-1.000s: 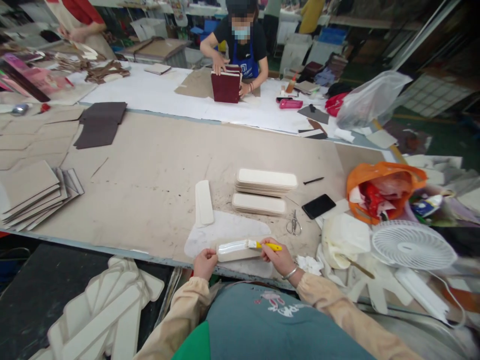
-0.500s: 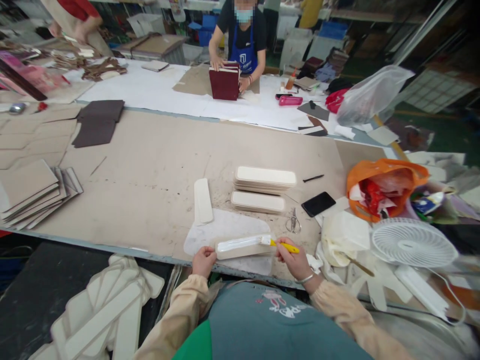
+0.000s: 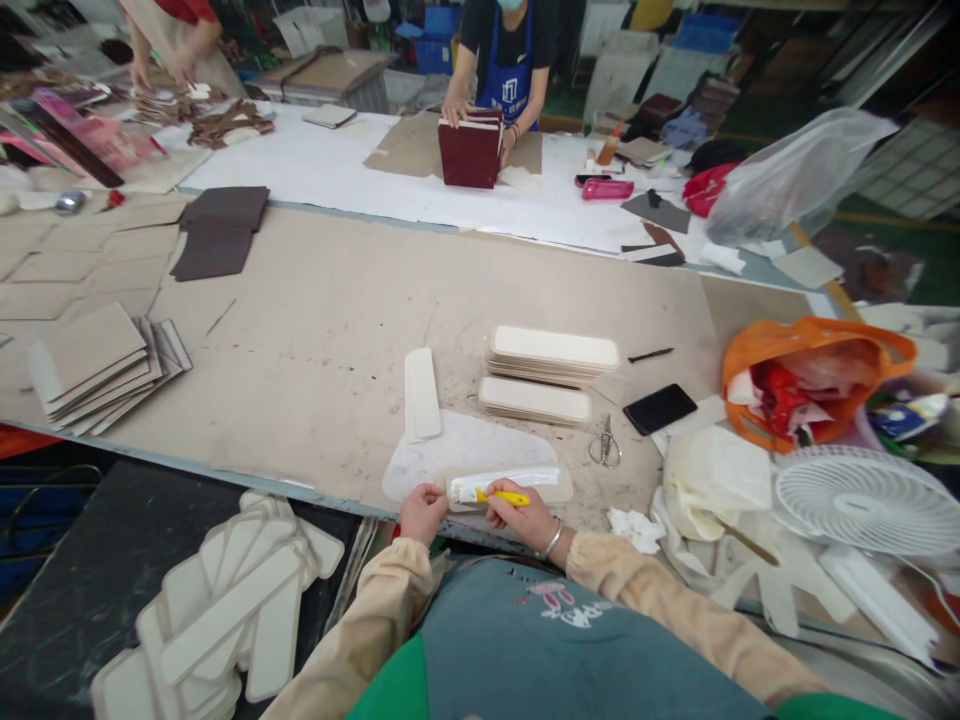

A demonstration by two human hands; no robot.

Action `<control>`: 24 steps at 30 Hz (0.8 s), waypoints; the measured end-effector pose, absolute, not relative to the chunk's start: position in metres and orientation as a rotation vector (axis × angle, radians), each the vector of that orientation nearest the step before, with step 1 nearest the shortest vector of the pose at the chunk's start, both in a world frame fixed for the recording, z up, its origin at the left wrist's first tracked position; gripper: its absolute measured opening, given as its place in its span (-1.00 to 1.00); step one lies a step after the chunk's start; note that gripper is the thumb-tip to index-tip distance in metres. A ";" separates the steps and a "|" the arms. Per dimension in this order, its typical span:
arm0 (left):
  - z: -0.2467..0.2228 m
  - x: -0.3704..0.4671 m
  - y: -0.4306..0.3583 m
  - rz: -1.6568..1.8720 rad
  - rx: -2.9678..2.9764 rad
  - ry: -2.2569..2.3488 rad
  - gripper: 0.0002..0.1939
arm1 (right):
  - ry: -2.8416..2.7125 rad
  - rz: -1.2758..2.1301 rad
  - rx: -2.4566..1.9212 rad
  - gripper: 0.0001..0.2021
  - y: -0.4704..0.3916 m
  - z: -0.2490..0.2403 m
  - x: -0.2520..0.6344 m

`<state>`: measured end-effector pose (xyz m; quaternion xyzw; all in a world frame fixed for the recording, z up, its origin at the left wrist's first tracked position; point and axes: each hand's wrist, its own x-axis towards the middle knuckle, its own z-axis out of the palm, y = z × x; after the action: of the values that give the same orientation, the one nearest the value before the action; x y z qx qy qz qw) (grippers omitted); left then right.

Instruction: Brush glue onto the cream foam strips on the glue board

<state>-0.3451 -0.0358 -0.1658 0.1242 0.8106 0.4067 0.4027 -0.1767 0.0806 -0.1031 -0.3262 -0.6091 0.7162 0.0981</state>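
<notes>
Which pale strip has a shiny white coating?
The strip under the yellow brush, by the left hand: glossy white streaks it, while the stacked strips beyond have matte tops.

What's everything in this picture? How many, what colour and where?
Table: one, brown-covered, centre
Coated strip: one, white, front edge
Brush: one, yellow-handled, on coated strip
Thin sheet: one, whitish, under coated strip
Loose strips: at least two, cream, centre
Strip stacks: two, cream, centre
Strip pile: many, cream, lower left
Panel stack: one, beige, left
Dark panels: several, brown, upper left
Scissors: one, silver, right
Phone: one, black, right
Bag: one, orange, right
Fan: one, white, far right
Book-like items: some, maroon, top
Co-workers: at least two, black and red tops, behind
Smaller clutter: uncounted, mixed, right and back
Left hand: one, beige-sleeved, at coated strip
Right hand: one, beige-sleeved, holding brush
</notes>
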 end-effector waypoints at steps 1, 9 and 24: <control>-0.166 -0.345 -0.036 1.030 0.313 2.041 -0.86 | -1.811 2.119 -0.966 -0.80 0.080 -0.104 -0.175; -0.165 -0.347 -0.035 1.015 0.323 2.028 -0.86 | -1.809 2.094 -1.053 -0.80 0.079 -0.108 -0.156; -0.162 -0.347 -0.033 0.985 0.326 2.068 -0.81 | -1.703 1.722 -1.347 -0.76 0.117 -0.102 -0.067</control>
<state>-0.3473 -0.0332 -0.1618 0.1288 0.8182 0.3899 0.4023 -0.0674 0.1167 -0.1016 -0.4779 -0.6041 0.6107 0.1839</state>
